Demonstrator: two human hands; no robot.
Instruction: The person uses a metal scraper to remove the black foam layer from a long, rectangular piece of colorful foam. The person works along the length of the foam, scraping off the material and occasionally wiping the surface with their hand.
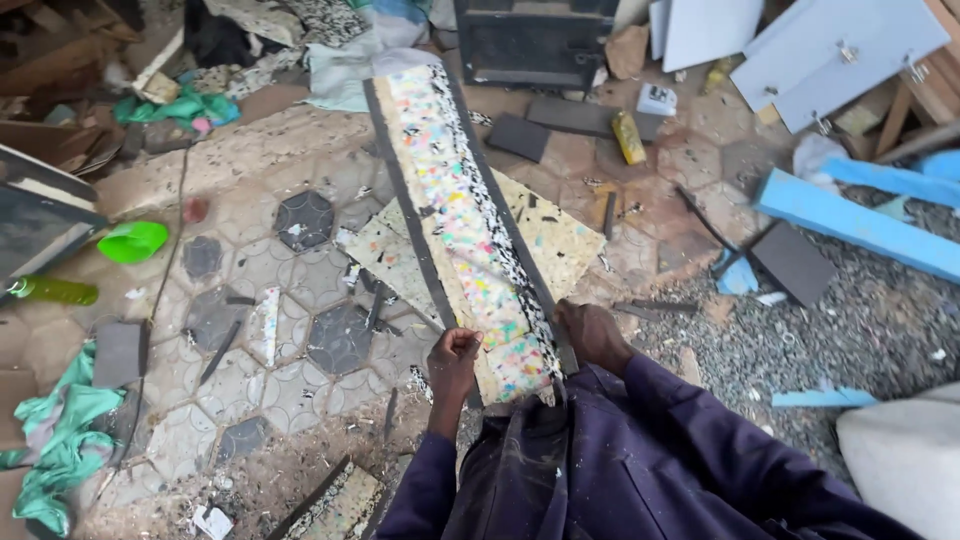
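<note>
The landmark here is the long strip of rebonded foam [462,215], multicoloured and speckled, edged in dark material, which runs from the person's lap away over the paved ground. At its near end the left hand [452,362] is closed on the strip's left edge, fingers curled round it, while the right hand [592,335] presses against the right edge with the fingers wrapped over the dark border; whether that hand also holds a tool cannot be told. Under the strip, about its middle, lies a flat sheet of similar foam [560,240]. Left of the strip, well apart, sit a green plastic bowl [133,240] and a green bottle [55,291]; right of its far end lies a yellow bottle [628,137], and farther right a blue board [860,225]. Judging by the grip, the strip is being steadied at its near end, and any further handling calls for both edges held level so it does not twist.
</note>
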